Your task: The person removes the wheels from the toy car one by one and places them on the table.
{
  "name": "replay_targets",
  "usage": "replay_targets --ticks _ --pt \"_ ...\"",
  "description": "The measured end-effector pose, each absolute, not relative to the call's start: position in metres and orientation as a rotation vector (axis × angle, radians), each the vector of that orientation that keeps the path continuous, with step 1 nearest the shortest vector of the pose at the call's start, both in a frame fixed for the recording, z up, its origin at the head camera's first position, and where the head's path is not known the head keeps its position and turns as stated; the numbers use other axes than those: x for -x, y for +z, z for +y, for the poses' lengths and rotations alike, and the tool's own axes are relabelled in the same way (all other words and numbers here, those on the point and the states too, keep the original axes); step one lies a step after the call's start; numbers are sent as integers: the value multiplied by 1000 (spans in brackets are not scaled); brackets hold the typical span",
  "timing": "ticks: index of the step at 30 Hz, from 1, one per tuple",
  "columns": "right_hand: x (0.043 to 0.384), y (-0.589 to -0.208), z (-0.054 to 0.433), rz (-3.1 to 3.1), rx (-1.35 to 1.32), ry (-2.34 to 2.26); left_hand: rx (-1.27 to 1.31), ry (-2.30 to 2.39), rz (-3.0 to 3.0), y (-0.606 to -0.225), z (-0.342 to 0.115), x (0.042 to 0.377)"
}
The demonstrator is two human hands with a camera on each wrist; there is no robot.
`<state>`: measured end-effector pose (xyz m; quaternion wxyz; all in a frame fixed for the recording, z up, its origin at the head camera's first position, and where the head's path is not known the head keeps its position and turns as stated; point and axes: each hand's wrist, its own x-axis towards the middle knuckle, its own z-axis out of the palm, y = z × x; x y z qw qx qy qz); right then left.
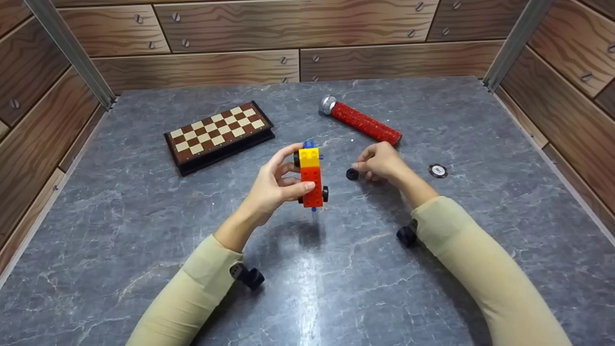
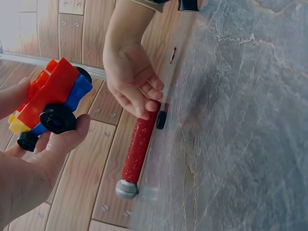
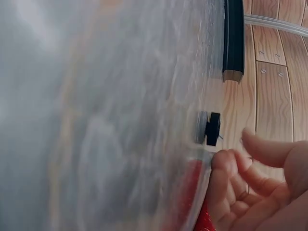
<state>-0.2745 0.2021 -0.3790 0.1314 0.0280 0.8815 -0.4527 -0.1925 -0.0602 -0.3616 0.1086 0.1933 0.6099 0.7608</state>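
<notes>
Head view, sleeves [image 1: 192, 293]: nearest you, both cut off by the bottom of the picture, as is the table's near edge.
Wrist cameras [image 1: 253, 278]: black, one at the inner side of each of your cuffs, behind the hands.
Left hand [image 1: 266, 190]: you hold the toy car, thumb across its red top, fingers along its left side.
Toy car [image 1: 311, 187]: raised above the table in your left hand, yellow end away from you; your grip partly hides one wheel, and a blue peg sticks out at the far right.
Table [image 1: 307, 298]: a modest gap parts the car from the loose wheel; a wider stretch runs from your hands back between your forearms.
Loose wheel [image 1: 352, 174]: on the table, just left of your right fingertips; you cannot tell whether they touch.
Right hand [image 1: 382, 161]: fingers loosely curled, thumb apart, gripping nothing.
Poker chip [image 1: 438, 170]: flat, right of your right hand; its print is too small to read.
Chessboard box [image 1: 216, 129]: beyond and left of your left hand, set at a slant.
Microphone [image 1: 362, 122]: just beyond your right hand, silver head farthest.
Plank-patterned walls [image 1: 230, 24]: bound the table's far edge and both sides, past your hands.
</notes>
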Motion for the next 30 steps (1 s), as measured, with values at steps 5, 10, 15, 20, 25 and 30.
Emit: replay_targets --ticks 5,10,15,20,25,30 --pt "267 -372 199 2517 -7 -1408 -575 2262 1770 -362 -61 193" --pt "256 -366 196 2459 99 -1514 -579 2281 1754 -362 -61 195" --pt "246 -362 194 2413 169 -1597 -569 2292 1740 -362 -61 196" --pt "234 -360 188 2339 270 -1706 -541 2309 1718 -361 -61 196" --pt "222 -358 181 2266 393 -1799 -530 2320 1724 -359 -61 196" --pt "212 -356 175 2210 481 -1865 -533 2352 1700 -358 -62 196"
